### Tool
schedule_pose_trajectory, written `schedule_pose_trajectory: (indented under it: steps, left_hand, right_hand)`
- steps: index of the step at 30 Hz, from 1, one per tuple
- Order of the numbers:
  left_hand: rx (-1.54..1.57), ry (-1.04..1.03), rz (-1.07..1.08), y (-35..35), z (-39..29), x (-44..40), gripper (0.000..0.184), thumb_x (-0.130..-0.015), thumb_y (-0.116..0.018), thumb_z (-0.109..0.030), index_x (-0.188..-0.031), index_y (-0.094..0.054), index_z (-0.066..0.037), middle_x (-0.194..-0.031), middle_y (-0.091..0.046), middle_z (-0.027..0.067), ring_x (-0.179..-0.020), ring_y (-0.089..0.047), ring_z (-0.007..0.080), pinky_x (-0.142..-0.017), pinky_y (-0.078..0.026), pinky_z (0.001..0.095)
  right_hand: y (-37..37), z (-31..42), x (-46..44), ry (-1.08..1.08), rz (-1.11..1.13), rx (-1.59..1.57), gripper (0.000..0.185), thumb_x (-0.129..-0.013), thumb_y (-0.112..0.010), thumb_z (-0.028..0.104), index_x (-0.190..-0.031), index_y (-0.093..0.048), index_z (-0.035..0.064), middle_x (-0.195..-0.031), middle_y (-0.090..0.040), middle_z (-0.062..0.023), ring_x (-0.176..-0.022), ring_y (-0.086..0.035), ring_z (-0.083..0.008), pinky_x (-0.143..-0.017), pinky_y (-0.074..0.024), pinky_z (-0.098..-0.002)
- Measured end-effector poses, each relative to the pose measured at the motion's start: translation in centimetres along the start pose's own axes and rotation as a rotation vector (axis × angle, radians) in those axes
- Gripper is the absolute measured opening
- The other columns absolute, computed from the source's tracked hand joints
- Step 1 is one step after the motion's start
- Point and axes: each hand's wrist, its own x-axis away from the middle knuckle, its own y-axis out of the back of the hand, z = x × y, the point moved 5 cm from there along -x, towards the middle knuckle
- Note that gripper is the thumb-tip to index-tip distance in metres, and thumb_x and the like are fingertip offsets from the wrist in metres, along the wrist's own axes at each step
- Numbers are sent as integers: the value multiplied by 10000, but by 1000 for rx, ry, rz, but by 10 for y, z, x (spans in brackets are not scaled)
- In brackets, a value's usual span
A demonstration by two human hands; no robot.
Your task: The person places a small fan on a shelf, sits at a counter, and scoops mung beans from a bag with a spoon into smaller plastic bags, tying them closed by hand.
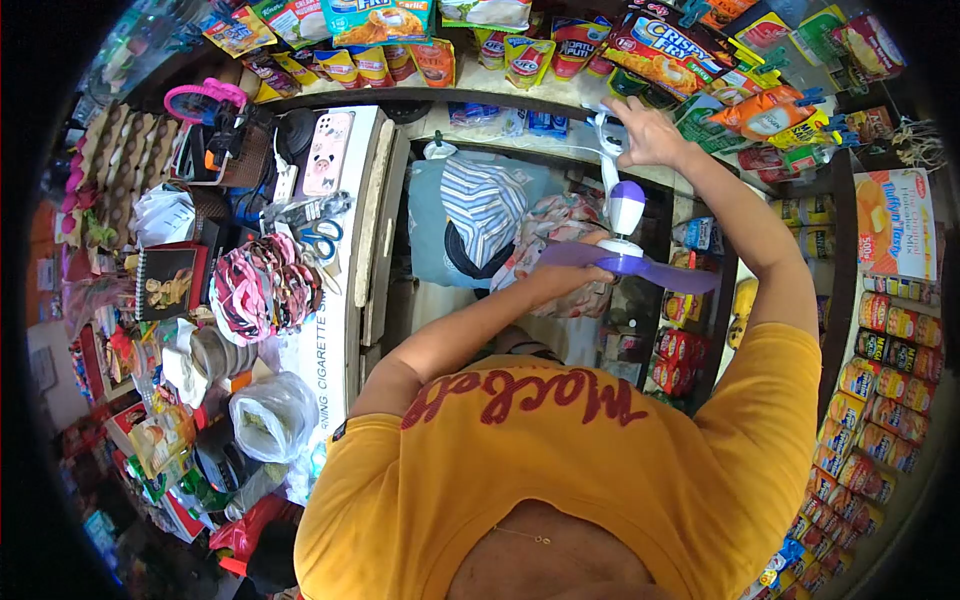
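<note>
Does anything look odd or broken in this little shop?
I can't make out any spill or damage. The one oddity is the purple-and-white fan: no guard shows around its blades, and the left hand is right at them.

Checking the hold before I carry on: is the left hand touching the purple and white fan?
Touching. The head view shows it: the left hand meets the fan at its purple end, with no gap between.
</note>
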Motion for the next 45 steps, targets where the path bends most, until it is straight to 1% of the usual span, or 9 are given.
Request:
schedule_pose_trajectory:
  steps: [4, 7, 10, 13, 16, 34, 38, 41, 45]
  left_hand:
    - [-180, -160, -25, 5, -12, -1, 457, -749, -699, -252, -1148, -572, -70, -1090, -615, 60, -1009, -582, 195, -890, -421, 308]
    - [-164, 67, 6, 12, -33, 5, 436, -752, -694, -262, -1135, -588, -83, -1061, -625, 53, -1020, -578, 218, -896, -422, 313]
    - [-216, -119, -100, 8, -10, 7, 481, -750, -703, -297, -1163, -568, -88, -1024, -641, 84, -987, -597, 223, -882, -434, 324]
    - [-171, -57, -111, 5, 17, 14, 600, -789, -676, -374, -1260, -448, -80, -958, -646, 152, -906, -631, 323, -769, -461, 383]
    - [-284, -72, -57, 5, 16, 14, 610, -795, -662, -411, -1263, -437, -92, -969, -627, 194, -905, -622, 344, -765, -463, 393]
    - [-511, 17, -68, 24, -15, 5, 598, -823, -596, -483, -1284, -436, -137, -879, -635, 220, -858, -614, 389, -747, -469, 480]
    - [-418, 66, -61, 4, -7, 9, 567, -801, -651, -423, -1242, -417, -154, -868, -640, 184, -875, -619, 378, -740, -469, 468]
    - [-252, -95, -135, -7, 25, -5, 605, -754, -680, -433, -1190, -406, -115, -891, -628, 216, -880, -610, 401, -749, -455, 498]
    - [-324, -34, -144, 3, -3, 3, 574, -732, -697, -432, -1091, -449, -58, -884, -634, 224, -871, -613, 407, -752, -459, 495]
  right_hand:
    - [-2, -2, -3, -15, -6, -18, 912, -527, -787, 225, -1320, -352, 105, -1054, -492, -271, -905, -575, -445, -814, -486, -463]
    - [-3, -1, -4, -24, -3, -8, 921, -523, -800, 235, -1320, -353, 112, -1066, -493, -269, -899, -577, -447, -810, -487, -468]
    - [-6, 1, -3, -35, -3, 22, 940, -521, -812, 251, -1327, -344, 123, -1075, -494, -263, -901, -577, -452, -807, -488, -475]
    - [-11, 6, 0, -38, -24, 64, 954, -523, -818, 262, -1335, -333, 139, -1076, -495, -255, -916, -574, -454, -803, -489, -482]
    - [-13, 8, 5, -60, -55, 43, 954, -527, -821, 269, -1336, -327, 159, -1073, -496, -244, -938, -571, -449, -809, -487, -487]
    - [-17, -13, -18, 34, -43, 3, 893, -503, -750, 247, -1300, -378, 93, -1079, -529, -248, -982, -547, -444, -842, -467, -475]
    - [-18, -20, -13, 22, -29, -60, 948, -486, -800, 270, -1309, -357, 114, -1103, -496, -231, -994, -533, -457, -861, -454, -481]
    - [-14, -20, -15, 30, 20, -87, 990, -460, -857, 261, -1301, -348, 140, -1096, -497, -217, -1018, -527, -442, -863, -446, -478]
    - [-16, -21, -15, -20, 47, -82, 971, -467, -866, 252, -1286, -355, 148, -1110, -501, -204, -1033, -523, -436, -861, -440, -482]
